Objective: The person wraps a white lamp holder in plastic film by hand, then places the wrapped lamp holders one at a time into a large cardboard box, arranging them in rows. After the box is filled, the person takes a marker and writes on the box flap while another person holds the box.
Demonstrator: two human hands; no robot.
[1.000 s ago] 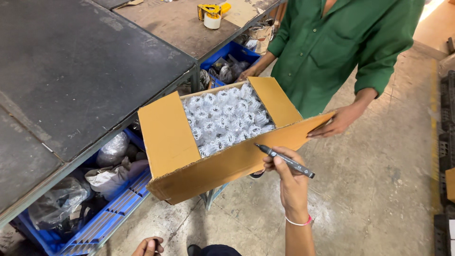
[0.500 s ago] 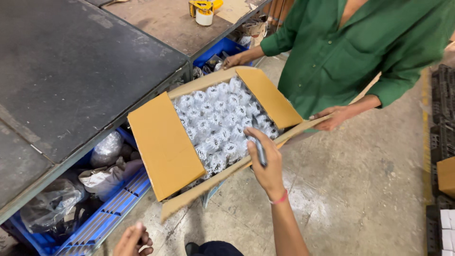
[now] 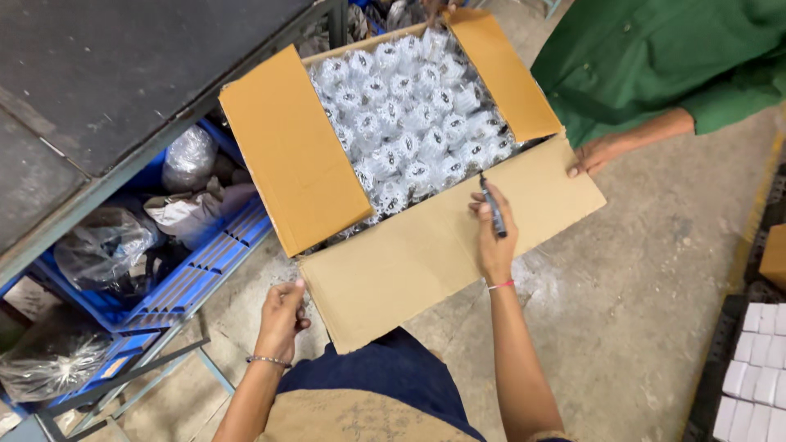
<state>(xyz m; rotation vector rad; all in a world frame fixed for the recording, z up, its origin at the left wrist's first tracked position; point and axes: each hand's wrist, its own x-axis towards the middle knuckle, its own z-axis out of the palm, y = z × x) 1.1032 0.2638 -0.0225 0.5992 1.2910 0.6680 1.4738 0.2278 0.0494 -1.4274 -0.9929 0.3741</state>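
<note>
An open cardboard box (image 3: 286,155) sits in the middle of the head view, packed with several small parts wrapped in clear plastic (image 3: 409,123). Its near flap (image 3: 426,245) lies folded out toward me. My right hand (image 3: 494,233) rests on that flap and grips a black marker (image 3: 493,206), tip pointing at the flap's inner edge. My left hand (image 3: 281,317) touches the flap's left corner with its fingers apart. A person in a green shirt (image 3: 655,57) stands across the box, one hand (image 3: 598,154) on the flap's far right corner.
A dark metal table (image 3: 106,90) fills the top left. Under it stand blue crates (image 3: 188,270) holding plastic bags of parts. White cartons (image 3: 749,376) are stacked at the bottom right on a concrete floor (image 3: 639,311).
The view has closed in on the box. The near flap has swung down flat toward me, my right hand with the marker has settled on it, and my left hand has come up to its corner.
</note>
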